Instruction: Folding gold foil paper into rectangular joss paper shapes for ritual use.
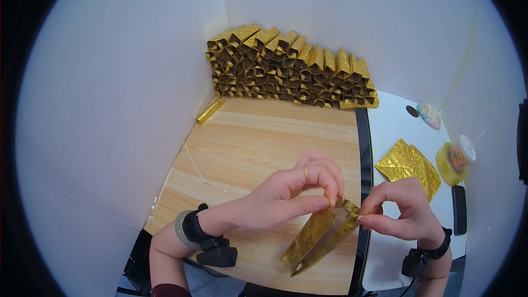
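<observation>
Between my two hands is a gold foil paper (313, 240), partly folded into an open trough shape, its long end slanting down toward the table's near edge. The thumb and fingers of my left hand (300, 190) pinch its upper left corner. My right hand (399, 209) pinches the upper right edge between thumb and forefinger. Both hands are above the right side of the wood-grain table (264, 143). A flat stack of gold foil sheets (404, 162) lies just beyond my right hand.
Many folded gold paper tubes (291, 69) are piled against the far wall. One loose tube (210, 110) lies left of them. On the white side table (390, 113) are a lidded cup (461, 154) on a yellow roll (450, 168), a patterned oval object (429, 115) and a dark phone-like slab (459, 210).
</observation>
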Demonstrator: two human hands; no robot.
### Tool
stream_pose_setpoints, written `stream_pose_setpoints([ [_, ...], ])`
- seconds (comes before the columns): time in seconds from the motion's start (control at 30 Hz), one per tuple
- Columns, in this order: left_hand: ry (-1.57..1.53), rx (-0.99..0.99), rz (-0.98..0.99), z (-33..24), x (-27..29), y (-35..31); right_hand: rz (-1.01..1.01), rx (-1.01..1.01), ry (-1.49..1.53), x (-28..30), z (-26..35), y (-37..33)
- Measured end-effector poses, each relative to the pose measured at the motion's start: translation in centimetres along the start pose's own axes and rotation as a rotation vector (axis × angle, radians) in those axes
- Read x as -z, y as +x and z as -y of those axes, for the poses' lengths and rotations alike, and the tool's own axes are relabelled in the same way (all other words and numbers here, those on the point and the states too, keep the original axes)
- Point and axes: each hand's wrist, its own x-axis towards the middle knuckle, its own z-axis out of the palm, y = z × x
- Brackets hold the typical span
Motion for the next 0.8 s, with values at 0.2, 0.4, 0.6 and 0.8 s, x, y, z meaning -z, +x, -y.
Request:
stream_pose_setpoints([
  [0.2,-0.819,0.159,0.033,0.8,-0.6,-0.2,-0.021,-0.048,0.329,-0.1,-1.0,-0.7],
  [0.4,-0.938,0.205,0.036,1.0,-0.7,-0.1,0.018,0.003,0.321,0.0,-1.5,-0.6],
  [0.6,-0.881,0.092,0.061,1.5,-0.7,-0.3,0.161,0.029,0.123,0.2,-1.2,0.1],
  [0.8,-0.635,0.164,-0.028,0.2,-1.0,-0.2,0.184,0.058,0.029,-0.3,-1.0,0.5],
])
